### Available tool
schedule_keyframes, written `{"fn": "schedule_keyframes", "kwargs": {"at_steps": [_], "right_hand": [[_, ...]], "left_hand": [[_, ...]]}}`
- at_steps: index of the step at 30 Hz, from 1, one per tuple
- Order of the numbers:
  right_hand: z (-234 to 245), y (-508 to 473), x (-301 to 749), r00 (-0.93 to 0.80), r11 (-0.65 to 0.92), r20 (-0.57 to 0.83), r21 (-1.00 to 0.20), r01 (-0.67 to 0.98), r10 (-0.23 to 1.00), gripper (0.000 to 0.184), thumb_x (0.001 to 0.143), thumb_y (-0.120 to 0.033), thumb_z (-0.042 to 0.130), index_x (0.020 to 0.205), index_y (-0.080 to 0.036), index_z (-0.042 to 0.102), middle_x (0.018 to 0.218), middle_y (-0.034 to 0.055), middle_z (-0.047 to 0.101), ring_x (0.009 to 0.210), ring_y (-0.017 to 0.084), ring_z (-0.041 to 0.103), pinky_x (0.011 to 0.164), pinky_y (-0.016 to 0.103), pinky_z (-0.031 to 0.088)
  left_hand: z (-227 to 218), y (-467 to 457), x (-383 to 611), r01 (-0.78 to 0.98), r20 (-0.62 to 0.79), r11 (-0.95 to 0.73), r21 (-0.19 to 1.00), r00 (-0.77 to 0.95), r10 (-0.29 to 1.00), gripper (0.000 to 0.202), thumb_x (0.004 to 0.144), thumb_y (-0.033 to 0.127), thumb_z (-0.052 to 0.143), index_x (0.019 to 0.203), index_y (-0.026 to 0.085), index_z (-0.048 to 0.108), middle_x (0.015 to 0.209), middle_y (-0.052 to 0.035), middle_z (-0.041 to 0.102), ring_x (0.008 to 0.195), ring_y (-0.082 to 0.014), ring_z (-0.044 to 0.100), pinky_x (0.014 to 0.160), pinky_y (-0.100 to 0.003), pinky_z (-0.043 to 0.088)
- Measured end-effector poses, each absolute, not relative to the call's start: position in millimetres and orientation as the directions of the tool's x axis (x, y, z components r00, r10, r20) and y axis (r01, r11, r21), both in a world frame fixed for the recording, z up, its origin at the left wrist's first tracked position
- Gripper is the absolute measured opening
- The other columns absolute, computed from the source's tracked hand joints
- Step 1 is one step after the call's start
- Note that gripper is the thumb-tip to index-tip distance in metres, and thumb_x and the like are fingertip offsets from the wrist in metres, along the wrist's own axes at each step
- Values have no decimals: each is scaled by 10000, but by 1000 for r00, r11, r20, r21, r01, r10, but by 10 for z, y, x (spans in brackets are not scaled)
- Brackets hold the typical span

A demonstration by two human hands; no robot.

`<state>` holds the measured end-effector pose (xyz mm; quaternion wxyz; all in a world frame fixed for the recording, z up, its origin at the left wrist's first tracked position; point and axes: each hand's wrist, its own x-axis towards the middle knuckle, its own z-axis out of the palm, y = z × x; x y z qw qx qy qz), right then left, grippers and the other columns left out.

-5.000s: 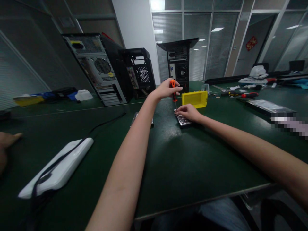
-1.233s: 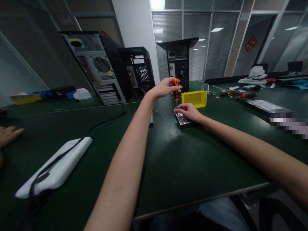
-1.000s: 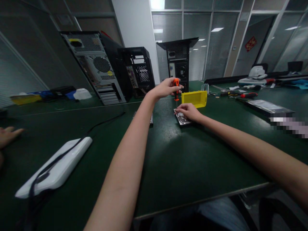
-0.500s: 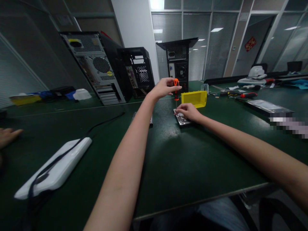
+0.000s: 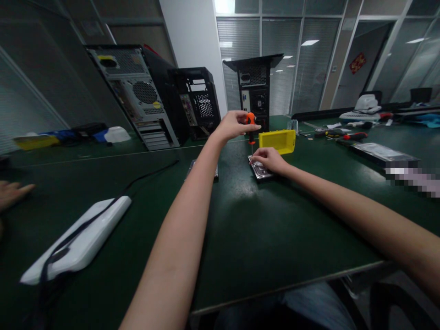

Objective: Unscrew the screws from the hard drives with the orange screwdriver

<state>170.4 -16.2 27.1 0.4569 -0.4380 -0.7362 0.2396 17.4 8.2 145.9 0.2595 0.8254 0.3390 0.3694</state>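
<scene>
My left hand [image 5: 234, 124] is closed round the orange handle of a small screwdriver [image 5: 251, 124], held upright with its tip down on a silvery hard drive [image 5: 259, 170] lying on the green table [image 5: 261, 229]. My right hand [image 5: 270, 160] rests on top of that drive, its fingers pinched by the screwdriver's tip; whether anything is in them is hidden. A second flat metal part [image 5: 216, 171] lies partly behind my left forearm.
A yellow bin [image 5: 278, 140] stands just behind the drive. Three open computer cases [image 5: 137, 94] line the back. A white power strip [image 5: 80, 238] with a black cable lies at the near left. Another person's hand [image 5: 12, 193] rests at the left edge. Tools clutter the far right.
Almost nothing differs. My left hand's fingers shift slightly on the screwdriver's handle; the right hand stays on the drive. The other person's hand at the left edge moved a little.
</scene>
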Motion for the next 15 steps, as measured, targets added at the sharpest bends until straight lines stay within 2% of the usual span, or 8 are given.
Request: {"fn": "schedule_keyframes", "kwargs": {"at_steps": [6,15], "right_hand": [[270,-168,1708,-193,504,467,-757,417,863,253,805,-340,622,789,-96,687,740,78,701,604,109,575,633,235,423],[236,-136,1703,-197,506,466,-784,361,863,196,787,-305,630,769,-112,659,767,78,710,666,127,619,673,245,456]], "left_hand": [[1459,49,171,354,452,-641,682,485,749,388,659,243,756,1002,106,636,905,-83,647,849,-173,578,733,-285,466],[1468,97,162,340,469,-640,689,464,751,352,655,229,758,962,111,632,851,-78,656,832,-164,579,749,-282,459]]}}
